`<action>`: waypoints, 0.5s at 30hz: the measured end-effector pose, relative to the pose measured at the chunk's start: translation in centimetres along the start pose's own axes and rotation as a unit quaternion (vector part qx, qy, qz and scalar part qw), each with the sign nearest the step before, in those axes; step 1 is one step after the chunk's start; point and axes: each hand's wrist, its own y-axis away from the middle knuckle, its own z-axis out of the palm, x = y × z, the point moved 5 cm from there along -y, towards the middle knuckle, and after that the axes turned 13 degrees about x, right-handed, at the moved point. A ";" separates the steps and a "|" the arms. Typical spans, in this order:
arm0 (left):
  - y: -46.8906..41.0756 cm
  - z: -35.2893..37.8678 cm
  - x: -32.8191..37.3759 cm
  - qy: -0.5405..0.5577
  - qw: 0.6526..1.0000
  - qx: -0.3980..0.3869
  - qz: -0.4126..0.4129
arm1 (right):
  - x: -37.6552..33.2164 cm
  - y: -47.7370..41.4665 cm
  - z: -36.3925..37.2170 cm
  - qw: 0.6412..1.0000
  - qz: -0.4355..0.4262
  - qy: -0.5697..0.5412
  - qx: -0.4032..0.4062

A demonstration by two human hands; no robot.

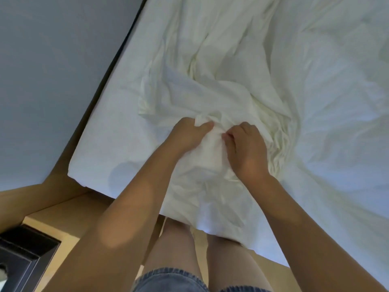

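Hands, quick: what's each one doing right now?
Left hand: grips the bunched white sheet.
Right hand: fingers curled, pinching the same sheet.

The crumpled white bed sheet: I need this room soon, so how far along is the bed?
Done: the white mattress looks smooth at its near corner. In hand: left hand and right hand grip the crumpled white bed sheet, bunched. Left: spreading it; it lies rumpled throughout.

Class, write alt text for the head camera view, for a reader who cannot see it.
The left hand and the right hand grip a bunched fold of a crumpled white sheet near the corner of a white mattress. The person stands at the bed's edge in denim shorts.
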 end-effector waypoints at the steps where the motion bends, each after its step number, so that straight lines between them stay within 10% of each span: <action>1: -0.6 0.3 0.7 -0.006 1.000 0.005 0.002 | 0.9 -0.4 -0.5 1.000 0.024 -0.005 0.019; 11: 1.6 2.9 -2.1 -0.267 0.962 0.031 0.056 | 3.7 2.1 -0.4 0.995 0.032 0.059 -0.069; 15: -0.6 3.5 0.0 -0.210 0.976 0.031 0.041 | 4.1 1.5 -1.5 0.995 0.071 0.020 0.065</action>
